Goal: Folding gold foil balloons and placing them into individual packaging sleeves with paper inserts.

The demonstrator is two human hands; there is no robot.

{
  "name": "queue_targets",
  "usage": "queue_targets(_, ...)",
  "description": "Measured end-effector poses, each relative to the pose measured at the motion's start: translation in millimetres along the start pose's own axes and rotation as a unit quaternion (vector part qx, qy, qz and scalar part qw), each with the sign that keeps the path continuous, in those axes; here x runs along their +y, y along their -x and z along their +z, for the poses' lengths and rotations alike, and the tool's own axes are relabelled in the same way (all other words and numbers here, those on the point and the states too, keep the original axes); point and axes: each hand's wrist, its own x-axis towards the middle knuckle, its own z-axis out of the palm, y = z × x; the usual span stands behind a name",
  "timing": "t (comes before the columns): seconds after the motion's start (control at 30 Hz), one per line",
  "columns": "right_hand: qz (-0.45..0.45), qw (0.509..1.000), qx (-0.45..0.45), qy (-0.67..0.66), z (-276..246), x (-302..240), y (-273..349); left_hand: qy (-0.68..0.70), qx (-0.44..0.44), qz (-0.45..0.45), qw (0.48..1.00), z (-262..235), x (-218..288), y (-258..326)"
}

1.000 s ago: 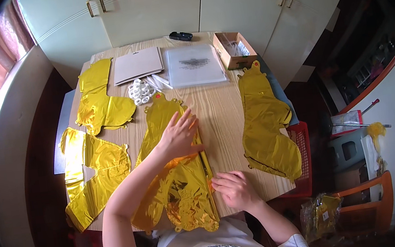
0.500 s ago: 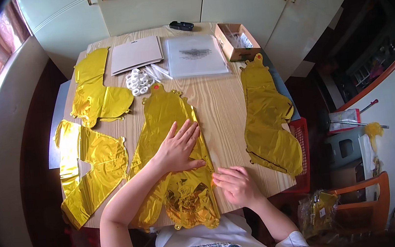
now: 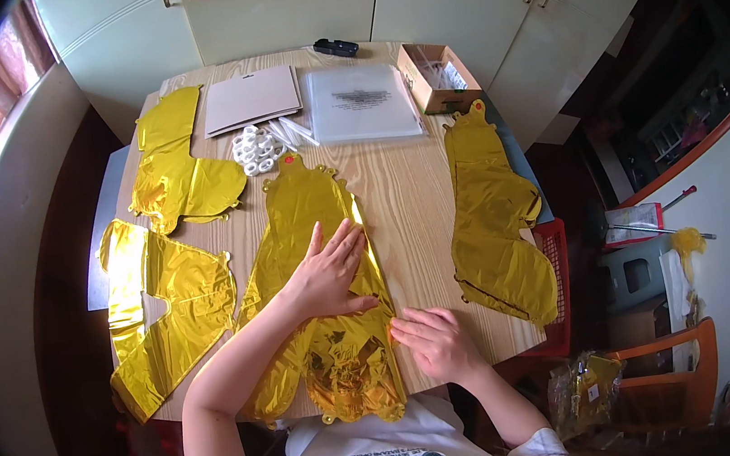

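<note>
A flat, uninflated gold foil balloon lies right in front of me, with a red dot and small tabs at its far end. Its near part is folded and crumpled by the table's front edge. My left hand rests flat on its middle, fingers stretched out and thumb apart. At the balloon's right edge, my right hand has its fingers bent together and their tips pinching the foil border; the thumb is mostly hidden. Other flat gold foil balloons lie at the far left, near left and right.
Toward the back are white ribbon rolls, white sticks, grey-beige cardboard sheets, clear plastic sleeves, a small box and a black object. A red basket and a wooden chair stand to the right.
My hands and the balloon under them have hardly moved. The whole view has shifted very slightly.
</note>
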Motion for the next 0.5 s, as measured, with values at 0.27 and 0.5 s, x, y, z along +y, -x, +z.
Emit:
queue_targets(0.27,0.0,1.0,0.029,-0.002,-1,-2,-3,0.005,-0.01,-0.006,1.0,-2,1,-1)
queue_targets(0.5,0.012,1.0,0.029,-0.002,1,0,-3,-0.009,0.001,0.031,0.999,-12,22,3)
